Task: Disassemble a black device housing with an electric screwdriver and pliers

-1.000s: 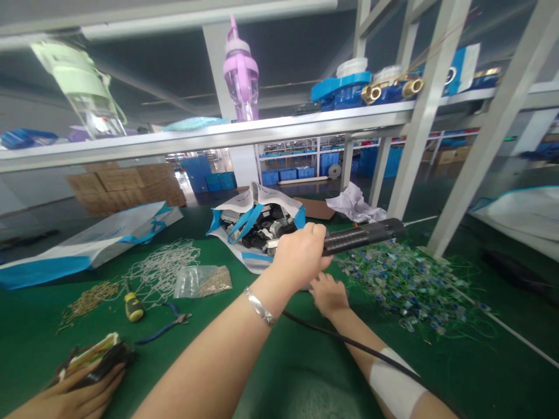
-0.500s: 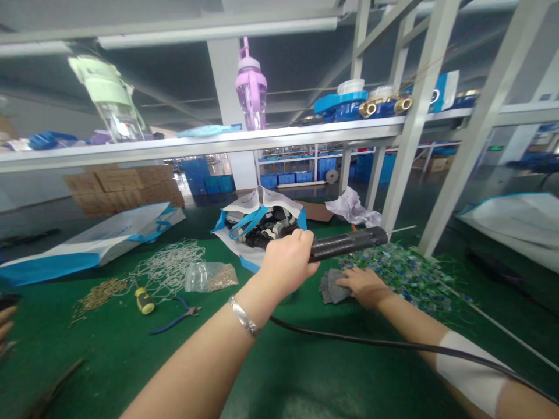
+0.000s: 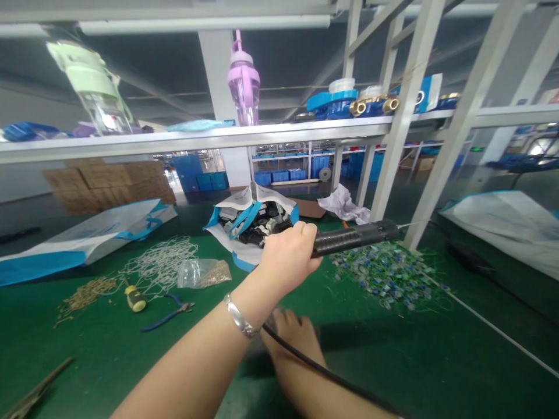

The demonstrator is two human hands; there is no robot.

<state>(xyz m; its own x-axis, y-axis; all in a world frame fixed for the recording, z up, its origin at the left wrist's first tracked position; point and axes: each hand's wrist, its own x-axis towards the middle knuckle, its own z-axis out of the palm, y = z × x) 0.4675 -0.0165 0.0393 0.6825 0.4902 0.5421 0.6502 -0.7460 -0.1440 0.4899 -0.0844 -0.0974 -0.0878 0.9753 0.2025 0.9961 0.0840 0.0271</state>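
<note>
My left hand [image 3: 292, 256] is wrapped round a black electric screwdriver [image 3: 356, 237], held above the table with its thin bit pointing right. Its black cord [image 3: 301, 354] runs down across my right forearm. Below my left wrist, my right hand [image 3: 294, 334] is low over the table and smeared by motion. A grey cloth-like piece [image 3: 271, 321] shows blurred at its fingers, mostly hidden. Right of the hands lies a pile of small blue and clear tags with green wires [image 3: 388, 273]. Behind my left hand stands a white-and-blue bag [image 3: 242, 250] filled with dark and grey parts.
On the green table at left lie blue-handled cutters [image 3: 168, 314], a yellow screwdriver [image 3: 135, 298], brass-coloured screws [image 3: 89, 293], white strings [image 3: 159, 262] and a small clear bag of parts [image 3: 205, 273]. Metal posts [image 3: 406, 116] carry a shelf [image 3: 183, 139] with bottles and blue meters.
My right hand has moved left and nearer to me, from beside the tag pile to below my left wrist, taking the grey cloth-like piece along. The electric screwdriver stays in my left hand.
</note>
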